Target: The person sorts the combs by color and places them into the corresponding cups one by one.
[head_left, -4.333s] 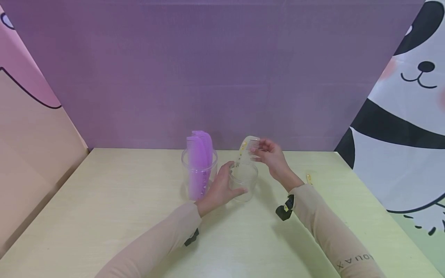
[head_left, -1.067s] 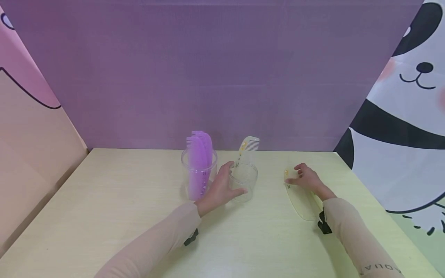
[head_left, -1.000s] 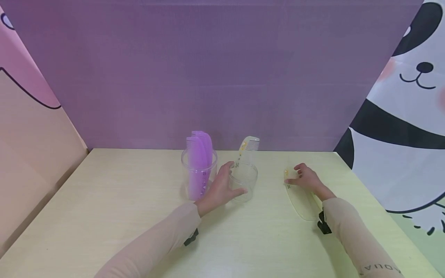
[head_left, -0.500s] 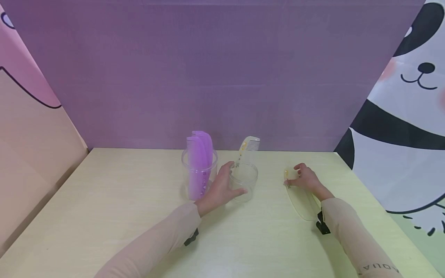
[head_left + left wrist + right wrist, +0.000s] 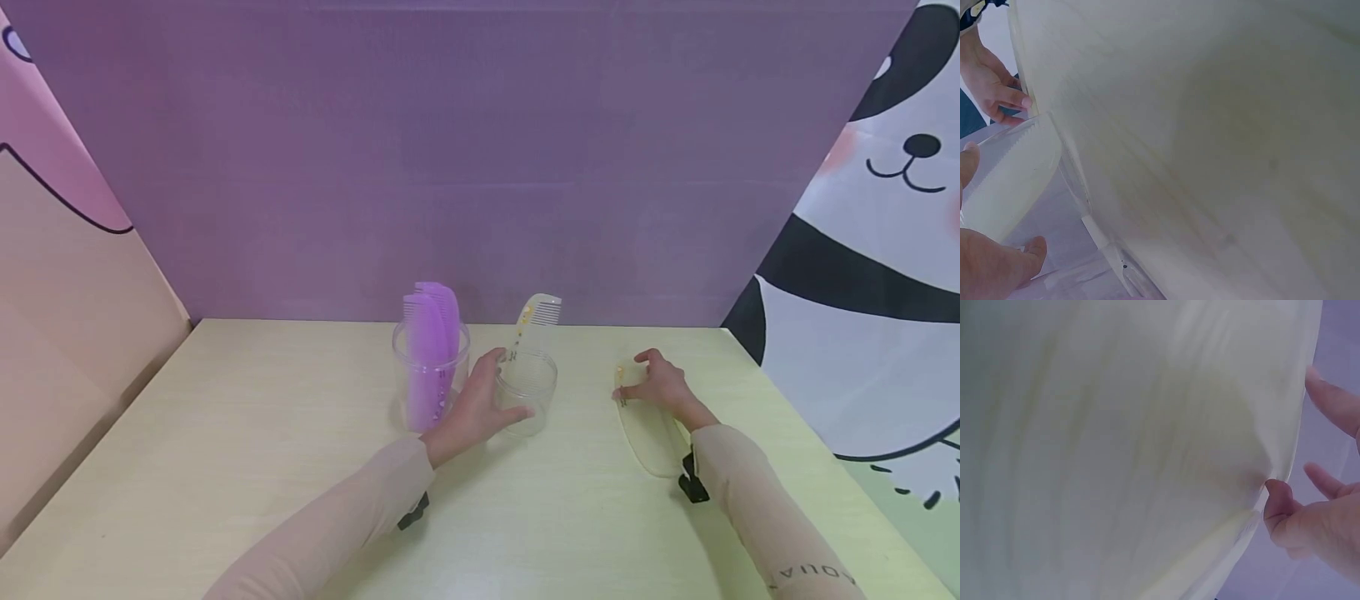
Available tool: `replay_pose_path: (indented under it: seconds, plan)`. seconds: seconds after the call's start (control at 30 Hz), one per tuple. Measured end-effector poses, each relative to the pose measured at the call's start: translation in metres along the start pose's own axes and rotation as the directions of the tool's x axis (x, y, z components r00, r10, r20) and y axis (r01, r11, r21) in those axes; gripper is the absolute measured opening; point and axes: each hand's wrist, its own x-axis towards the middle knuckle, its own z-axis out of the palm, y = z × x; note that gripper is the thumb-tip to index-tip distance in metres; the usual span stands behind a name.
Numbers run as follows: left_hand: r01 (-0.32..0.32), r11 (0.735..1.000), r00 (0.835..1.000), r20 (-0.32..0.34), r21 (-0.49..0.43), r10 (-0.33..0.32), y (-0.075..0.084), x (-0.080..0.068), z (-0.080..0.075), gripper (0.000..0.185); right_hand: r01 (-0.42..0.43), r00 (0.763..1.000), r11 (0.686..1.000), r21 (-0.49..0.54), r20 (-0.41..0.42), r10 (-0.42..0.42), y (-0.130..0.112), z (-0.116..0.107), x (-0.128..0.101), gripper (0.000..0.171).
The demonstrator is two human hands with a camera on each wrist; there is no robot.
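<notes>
Two clear plastic cups stand side by side near the back of the table. My left hand (image 5: 472, 408) curls round the right cup (image 5: 536, 404), with the thumb along its near side. A pale yellow comb (image 5: 530, 312) stands in that cup, teeth up and to the right. The left cup (image 5: 397, 375) holds several purple combs (image 5: 431, 333). Further right, my right hand (image 5: 663, 387) is low over a pale, see-through comb (image 5: 645, 450) lying on the table. The right wrist view shows the thumb touching its edge, the other fingers spread apart from the thumb. The palm hides part of this comb.
A purple panel (image 5: 465, 167) rises behind the light wooden table (image 5: 225, 467). Printed cartoon walls flank it, with a panda (image 5: 900, 292) on the right. Bare tabletop lies on the left and in front of the cups.
My right hand has let go of the comb standing in the right cup and moved right to the lying comb. It barely moves over the last second. My left hand keeps its hold.
</notes>
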Motion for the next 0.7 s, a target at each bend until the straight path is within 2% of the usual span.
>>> replay_pose_path:
  seconds: [0.27,0.5,0.7]
  plan:
    - [-0.008,1.0,1.0,-0.003,-0.008,0.008,-0.0003,0.0,-0.0006,0.091,0.05,0.997,0.999,-0.01,-0.06,-0.05,-0.0003,0.0017,0.0022,0.082]
    - [-0.003,1.0,1.0,-0.001,-0.011,0.003,0.0011,-0.0008,-0.0012,0.091,0.04,0.996,0.994,0.101,-0.078,-0.032,-0.0051,0.002,-0.0019,0.08]
    - [-0.002,1.0,1.0,-0.006,-0.012,0.002,0.0001,-0.0004,-0.0004,0.091,-0.028,0.999,0.976,0.216,-0.039,0.037,-0.0049,-0.0008,-0.0044,0.074]
